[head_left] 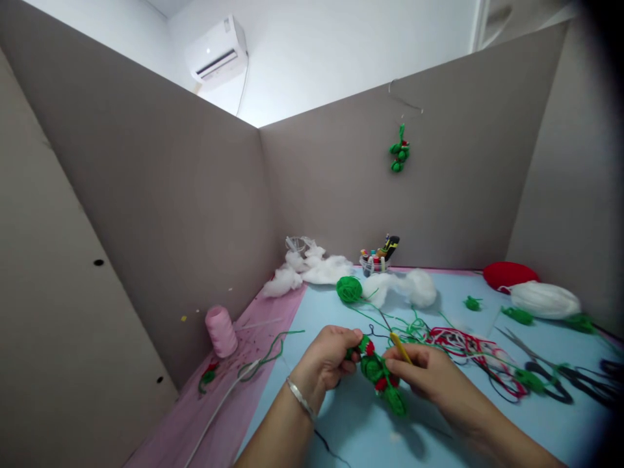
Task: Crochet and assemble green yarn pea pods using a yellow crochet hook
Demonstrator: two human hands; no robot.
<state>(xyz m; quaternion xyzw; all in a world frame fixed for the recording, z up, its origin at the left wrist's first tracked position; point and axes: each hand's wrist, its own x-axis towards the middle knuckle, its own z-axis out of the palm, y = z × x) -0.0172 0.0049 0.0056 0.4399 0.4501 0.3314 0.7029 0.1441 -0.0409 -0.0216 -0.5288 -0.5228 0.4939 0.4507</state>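
My left hand (pixel 326 357), with a silver bangle (pixel 300 399) at the wrist, grips a green crocheted chain (pixel 375 370) dotted with red berries. My right hand (pixel 419 370) pinches a yellow-handled crochet hook (pixel 400 348) at the top of that chain. A green yarn strand runs from the work across the blue table surface (pixel 439 416) to a green yarn ball (pixel 349 289). A tangle of red and white yarn (pixel 468 342) lies to the right of my right hand. Black-handled scissors (pixel 548 383) rest farther right.
White stuffing (pixel 400 289) is strewn along the back, near a transparent pot of thread spools (pixel 375 263). A pink yarn cone (pixel 221 331) stands on a pink mat (pixel 263 338) at left. A white yarn skein (pixel 545 299) and a red round cushion (pixel 509 275) sit at right. Grey walls surround the table.
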